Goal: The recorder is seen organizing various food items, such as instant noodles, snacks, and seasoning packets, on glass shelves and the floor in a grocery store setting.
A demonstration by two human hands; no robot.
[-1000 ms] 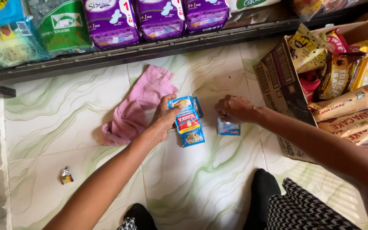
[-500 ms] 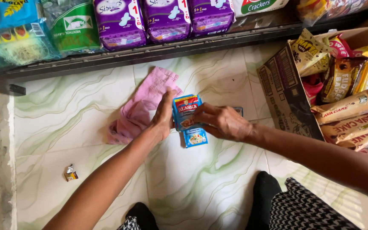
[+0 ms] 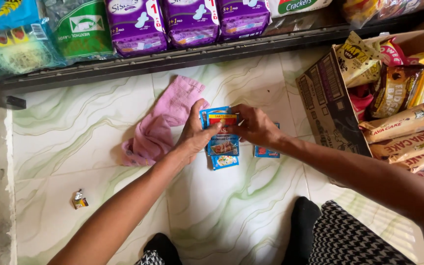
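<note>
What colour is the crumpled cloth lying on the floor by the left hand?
Pink, seen in the head view: the crumpled cloth lies beside the left hand.

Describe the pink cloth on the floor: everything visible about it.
The pink cloth is a soft, crumpled fabric with a fine woven or ribbed texture, lying loosely folded on the pale green-veined tiled floor. It runs diagonally, its upper end pointing toward the dark shelf edge and its lower end bunched into a lump. It sits just beside the left hand, whose back seems to brush its edge; that hand grips blue packets, not the cloth.
</note>
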